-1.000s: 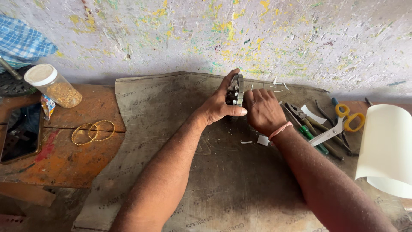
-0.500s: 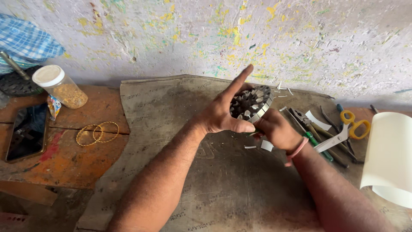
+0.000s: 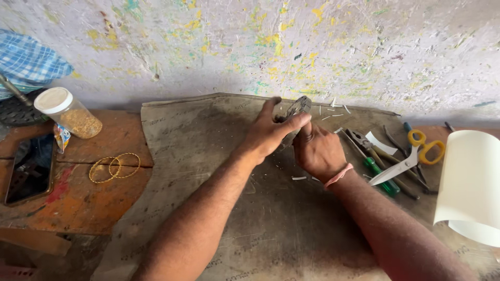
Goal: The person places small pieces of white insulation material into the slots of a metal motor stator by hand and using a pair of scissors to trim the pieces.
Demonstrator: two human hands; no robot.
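While both hands meet over the brown mat (image 3: 219, 218) near the far edge of the table (image 3: 73, 203), the left hand (image 3: 271, 136) is closed on a small round metal part (image 3: 294, 112), thumb across its front and forefinger stretched up behind it, so the part stands on edge above the mat. Just beside it, the right hand (image 3: 317, 152) curls into a loose fist under and against the same part; what its fingers pinch cannot be told. Toward the right edge lie yellow-handled scissors (image 3: 411, 153), a green-handled screwdriver (image 3: 383, 177), pliers (image 3: 364, 140) and a curled white sheet (image 3: 469, 187). Toward the left edge sit two thin gold bangles (image 3: 114, 167), a capped jar (image 3: 67, 113) and a dark phone (image 3: 28, 169)
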